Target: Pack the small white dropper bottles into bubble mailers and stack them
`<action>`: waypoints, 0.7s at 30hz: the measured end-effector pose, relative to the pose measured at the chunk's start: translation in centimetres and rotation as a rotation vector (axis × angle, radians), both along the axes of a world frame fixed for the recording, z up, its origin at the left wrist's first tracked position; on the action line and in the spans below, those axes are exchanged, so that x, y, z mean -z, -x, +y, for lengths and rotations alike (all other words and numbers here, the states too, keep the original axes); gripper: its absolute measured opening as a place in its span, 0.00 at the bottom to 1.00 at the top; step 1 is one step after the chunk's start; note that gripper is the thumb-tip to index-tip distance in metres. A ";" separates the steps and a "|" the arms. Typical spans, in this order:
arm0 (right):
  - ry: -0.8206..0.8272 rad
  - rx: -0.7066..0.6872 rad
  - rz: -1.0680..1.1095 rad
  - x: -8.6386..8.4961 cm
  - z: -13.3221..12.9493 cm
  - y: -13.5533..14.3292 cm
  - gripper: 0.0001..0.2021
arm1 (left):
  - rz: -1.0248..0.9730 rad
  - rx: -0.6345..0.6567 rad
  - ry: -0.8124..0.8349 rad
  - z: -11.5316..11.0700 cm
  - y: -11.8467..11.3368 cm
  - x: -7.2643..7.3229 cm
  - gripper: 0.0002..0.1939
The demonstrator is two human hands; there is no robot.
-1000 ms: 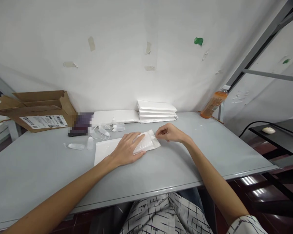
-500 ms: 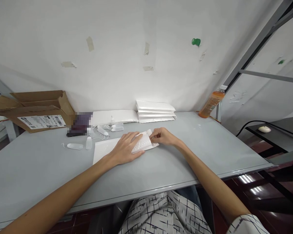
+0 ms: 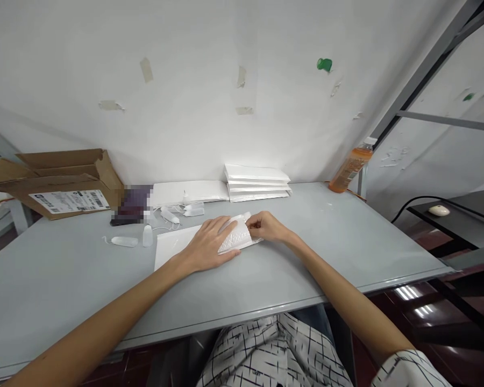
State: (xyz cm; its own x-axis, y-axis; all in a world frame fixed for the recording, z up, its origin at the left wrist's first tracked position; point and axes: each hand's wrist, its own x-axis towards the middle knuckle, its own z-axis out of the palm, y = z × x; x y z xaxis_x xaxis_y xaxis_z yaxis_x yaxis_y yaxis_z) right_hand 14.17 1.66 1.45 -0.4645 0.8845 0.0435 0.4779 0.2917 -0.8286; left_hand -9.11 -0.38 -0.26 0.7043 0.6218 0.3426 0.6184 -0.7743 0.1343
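A white padded bubble mailer (image 3: 237,236) lies at a slant on the grey table, its bubble texture showing at the right end. Across it my left hand (image 3: 206,244) rests palm down with the fingers spread, pressing it against the tabletop. My right hand (image 3: 266,226) is closed at the mailer's right end, the fingertips tucked into its mouth; what they pinch is hidden. Left of the mailer lie several small translucent squeeze bottles (image 3: 123,242) with thin white strings; one bottle (image 3: 147,236) is nearest to the mailer.
Stacked white mailers (image 3: 258,185) stand against the wall, beside flat ones (image 3: 210,191). An open cardboard box (image 3: 70,185) is at the far left, by a pixelated dark item (image 3: 135,204). An orange drink bottle (image 3: 350,169) leans at the back right. The table's front edge (image 3: 226,322) runs before me.
The right fingers have shifted slightly at the mailer's mouth and sit a little deeper in it. The left hand stays on the mailer. The view has tilted very slightly.
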 end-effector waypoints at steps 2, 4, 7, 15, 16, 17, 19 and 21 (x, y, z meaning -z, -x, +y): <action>-0.020 -0.007 0.022 0.1 -0.1 0.4 0.08 | 0.003 -0.001 0.003 0.0 0.0 0.0 0.32; 0.003 -0.039 0.061 -0.1 -0.2 0.4 0.08 | -0.001 -0.001 0.005 0.1 0.0 0.1 0.32; 0.086 -0.093 0.087 -0.8 -0.2 -0.3 0.09 | -0.018 0.003 0.007 0.1 0.1 0.1 0.32; 0.121 -0.101 0.150 -0.9 -0.5 -0.2 0.09 | -0.020 0.002 0.012 0.2 0.2 0.4 0.33; 0.112 -0.101 0.141 -0.7 -0.5 0.0 0.09 | -0.025 0.003 0.014 0.2 0.2 0.5 0.33; 0.103 -0.098 0.135 -0.6 -0.5 0.2 0.09 | -0.028 0.005 0.014 0.2 0.2 0.5 0.33; 0.093 -0.091 0.133 -0.5 -0.5 0.3 0.08 | -0.028 0.004 0.011 0.3 0.2 0.6 0.33; 0.098 -0.068 0.133 -0.7 -0.3 -0.1 0.07 | -0.018 0.002 0.005 0.3 0.2 0.5 0.33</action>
